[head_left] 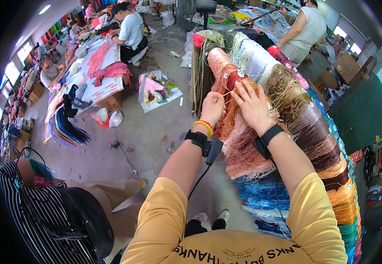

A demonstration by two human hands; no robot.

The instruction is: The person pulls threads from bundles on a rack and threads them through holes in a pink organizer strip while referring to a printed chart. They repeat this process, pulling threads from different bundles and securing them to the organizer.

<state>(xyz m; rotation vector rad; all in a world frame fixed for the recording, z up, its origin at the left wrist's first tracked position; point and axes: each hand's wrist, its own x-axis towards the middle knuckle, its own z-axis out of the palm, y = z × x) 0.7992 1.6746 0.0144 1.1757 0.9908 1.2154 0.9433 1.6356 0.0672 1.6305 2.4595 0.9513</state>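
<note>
A long rack is hung with thread hanks sorted by colour, and both my hands work at its orange part. My left hand (pixel 213 107) is closed, pinching a thin orange thread (pixel 227 93) that runs across to the hanks. Beside it my right hand (pixel 253 108) lies flat with fingers stretched on the orange thread hank (pixel 245 88). Next to my hands hang a dark red hank (pixel 233 79) and peach-pink hanks (pixel 244 152). A yellow and red bracelet (pixel 204 127) is on my left wrist, and dark bands with small devices sit on both wrists.
White hanks (pixel 255 55) and blue hanks (pixel 259 196) hang further along the rack. At left a table (pixel 78 79) carries pink and dark yarn, with people seated around it. A person in a striped top (pixel 50 215) is close at my left. Another person (pixel 303 33) stands beyond the rack.
</note>
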